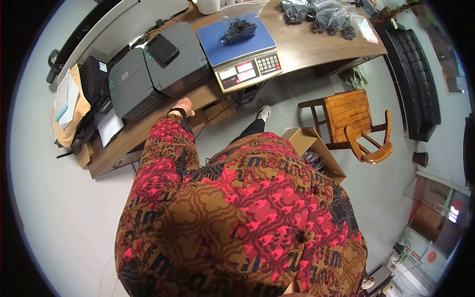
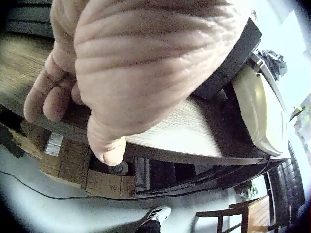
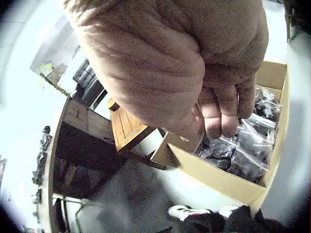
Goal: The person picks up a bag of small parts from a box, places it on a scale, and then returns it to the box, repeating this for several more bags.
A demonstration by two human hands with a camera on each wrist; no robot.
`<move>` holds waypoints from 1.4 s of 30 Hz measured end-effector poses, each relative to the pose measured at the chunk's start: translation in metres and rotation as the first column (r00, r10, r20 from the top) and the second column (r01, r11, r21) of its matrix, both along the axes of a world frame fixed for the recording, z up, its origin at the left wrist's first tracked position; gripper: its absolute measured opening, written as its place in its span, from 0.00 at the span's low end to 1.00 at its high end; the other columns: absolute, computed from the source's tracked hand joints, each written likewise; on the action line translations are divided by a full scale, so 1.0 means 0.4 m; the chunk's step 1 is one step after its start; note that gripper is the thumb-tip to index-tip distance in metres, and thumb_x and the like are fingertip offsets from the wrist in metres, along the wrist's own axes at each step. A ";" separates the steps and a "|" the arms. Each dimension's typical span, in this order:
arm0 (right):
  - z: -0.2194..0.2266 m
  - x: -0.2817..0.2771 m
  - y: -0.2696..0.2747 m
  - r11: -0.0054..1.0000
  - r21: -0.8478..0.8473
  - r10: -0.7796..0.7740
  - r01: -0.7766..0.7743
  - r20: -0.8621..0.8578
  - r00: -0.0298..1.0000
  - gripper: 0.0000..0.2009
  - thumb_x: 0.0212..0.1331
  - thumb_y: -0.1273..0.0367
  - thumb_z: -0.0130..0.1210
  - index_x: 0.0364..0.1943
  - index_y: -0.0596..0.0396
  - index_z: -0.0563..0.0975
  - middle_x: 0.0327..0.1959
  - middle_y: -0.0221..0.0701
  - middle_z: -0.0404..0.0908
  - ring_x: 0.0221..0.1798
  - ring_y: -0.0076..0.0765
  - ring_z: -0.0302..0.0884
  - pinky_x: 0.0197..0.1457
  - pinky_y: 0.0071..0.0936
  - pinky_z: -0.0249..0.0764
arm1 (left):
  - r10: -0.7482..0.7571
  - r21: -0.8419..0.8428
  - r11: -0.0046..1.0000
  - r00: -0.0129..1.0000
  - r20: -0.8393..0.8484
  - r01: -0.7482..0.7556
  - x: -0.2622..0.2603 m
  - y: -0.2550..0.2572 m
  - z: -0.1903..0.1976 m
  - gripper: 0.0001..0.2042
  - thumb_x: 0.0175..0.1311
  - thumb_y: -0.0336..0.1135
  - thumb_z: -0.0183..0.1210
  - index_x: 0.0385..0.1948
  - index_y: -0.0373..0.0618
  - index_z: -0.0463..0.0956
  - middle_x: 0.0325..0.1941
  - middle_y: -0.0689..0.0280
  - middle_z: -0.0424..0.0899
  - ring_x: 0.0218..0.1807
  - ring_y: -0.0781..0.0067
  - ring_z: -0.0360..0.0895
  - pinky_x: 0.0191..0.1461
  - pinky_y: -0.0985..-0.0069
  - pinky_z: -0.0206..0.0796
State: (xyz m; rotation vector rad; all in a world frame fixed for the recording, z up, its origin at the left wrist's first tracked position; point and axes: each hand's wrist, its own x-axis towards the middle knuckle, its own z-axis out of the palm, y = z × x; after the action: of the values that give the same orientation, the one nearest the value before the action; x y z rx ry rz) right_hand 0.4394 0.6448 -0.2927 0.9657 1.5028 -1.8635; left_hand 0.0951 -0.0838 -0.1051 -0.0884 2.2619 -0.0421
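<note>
My left hand (image 1: pixel 183 106) rests at the desk's front edge beside the dark grey printers (image 1: pixel 175 59), with nothing in its grasp. Its fingers are loosely bent and the thumb points down past the edge in the left wrist view. In the right wrist view, my right hand (image 3: pixel 214 73) hangs over an open cardboard box (image 3: pixel 214 177), fingers loosely curled and holding nothing visible. Clear zip bags (image 3: pixel 248 153) with dark contents lie inside that box. The right hand is hidden in the head view behind the patterned clothing.
A blue-topped weighing scale (image 1: pixel 210 47) carries a bag of black pieces (image 1: pixel 240 32). More filled bags (image 1: pixel 326 17) lie at the desk's far right. A wooden chair (image 1: pixel 349 116) stands beside the box, with a black sofa (image 1: pixel 413 74) beyond. A cable crosses the floor under the desk.
</note>
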 end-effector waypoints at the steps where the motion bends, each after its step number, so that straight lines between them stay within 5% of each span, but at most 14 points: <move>1: -0.001 -0.003 -0.002 0.999 0.047 -0.008 0.005 0.053 0.999 0.08 0.61 0.72 0.48 0.26 0.56 0.75 0.23 0.25 0.73 0.25 0.25 0.69 0.30 0.24 0.65 | -0.001 -0.001 1.000 1.000 0.000 0.001 -0.001 0.000 0.000 0.36 0.51 0.48 0.68 0.55 0.29 0.66 0.60 0.47 0.71 0.63 0.53 0.69 0.64 0.68 0.65; 5: 0.041 -0.009 -0.019 0.996 -0.088 -0.032 0.029 -0.023 0.999 0.08 0.62 0.72 0.48 0.26 0.55 0.75 0.23 0.25 0.74 0.25 0.25 0.69 0.29 0.23 0.65 | -0.007 0.009 1.000 1.000 0.003 0.007 0.002 0.004 0.014 0.36 0.50 0.49 0.68 0.54 0.29 0.67 0.60 0.47 0.71 0.63 0.54 0.69 0.64 0.68 0.65; 7: 0.082 -0.015 -0.049 0.984 0.178 -0.040 0.029 0.057 0.998 0.09 0.62 0.71 0.48 0.25 0.55 0.75 0.22 0.24 0.74 0.23 0.24 0.68 0.28 0.23 0.64 | -0.002 0.012 1.000 1.000 0.005 0.002 0.003 0.005 0.019 0.36 0.50 0.49 0.68 0.54 0.28 0.67 0.60 0.47 0.71 0.63 0.54 0.68 0.64 0.68 0.64; 17: 0.123 -0.023 -0.075 0.993 0.112 -0.034 0.027 0.055 0.998 0.08 0.62 0.69 0.49 0.25 0.51 0.75 0.21 0.21 0.73 0.21 0.20 0.67 0.25 0.20 0.61 | 0.070 -0.008 0.998 0.998 0.002 -0.070 -0.003 -0.010 -0.024 0.35 0.51 0.47 0.68 0.55 0.28 0.66 0.57 0.45 0.74 0.60 0.53 0.72 0.61 0.65 0.68; 20: 0.169 -0.036 -0.112 0.987 0.160 -0.033 0.019 0.080 0.996 0.08 0.62 0.69 0.49 0.26 0.51 0.75 0.21 0.22 0.73 0.21 0.21 0.66 0.25 0.20 0.62 | 0.070 -0.007 0.998 0.998 0.002 -0.070 -0.002 -0.011 -0.024 0.35 0.52 0.48 0.68 0.55 0.28 0.66 0.57 0.45 0.74 0.61 0.53 0.72 0.61 0.65 0.68; 22: 0.229 -0.054 -0.161 0.919 0.379 -0.163 0.106 0.121 0.979 0.08 0.62 0.69 0.49 0.25 0.52 0.74 0.21 0.22 0.72 0.21 0.21 0.67 0.26 0.21 0.63 | 0.078 -0.001 0.997 0.997 0.003 -0.078 -0.002 -0.012 -0.025 0.36 0.52 0.48 0.68 0.55 0.28 0.66 0.57 0.45 0.74 0.61 0.53 0.71 0.62 0.65 0.67; 29: 0.152 -0.019 -0.100 0.991 0.116 -0.078 0.071 0.057 0.995 0.08 0.62 0.69 0.49 0.27 0.54 0.75 0.21 0.22 0.73 0.22 0.21 0.68 0.27 0.21 0.64 | -0.015 0.018 1.000 0.999 -0.044 0.016 0.001 -0.013 -0.028 0.36 0.50 0.47 0.69 0.55 0.28 0.67 0.58 0.45 0.73 0.62 0.53 0.71 0.63 0.67 0.66; 37: 0.194 -0.041 -0.123 0.920 0.390 -0.109 0.049 0.134 0.985 0.08 0.62 0.66 0.51 0.28 0.55 0.76 0.22 0.24 0.75 0.24 0.22 0.70 0.28 0.21 0.66 | 0.106 0.023 0.994 0.993 -0.050 -0.105 0.001 -0.025 -0.054 0.35 0.50 0.46 0.69 0.55 0.29 0.67 0.58 0.45 0.73 0.62 0.53 0.71 0.62 0.66 0.67; 42: 0.163 -0.031 -0.110 0.913 0.407 -0.065 0.008 0.127 0.990 0.09 0.61 0.64 0.53 0.28 0.55 0.77 0.22 0.24 0.76 0.24 0.22 0.70 0.29 0.21 0.66 | 0.112 0.032 0.993 0.992 -0.050 -0.111 0.007 -0.016 -0.025 0.35 0.50 0.45 0.69 0.55 0.29 0.66 0.57 0.45 0.73 0.61 0.53 0.71 0.62 0.66 0.67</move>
State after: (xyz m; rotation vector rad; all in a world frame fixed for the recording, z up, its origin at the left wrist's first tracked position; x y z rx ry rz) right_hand 0.4272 0.6009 -0.2275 1.2894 1.8355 -1.4967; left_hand 0.0978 -0.0901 -0.1151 -0.2017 2.3044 0.0537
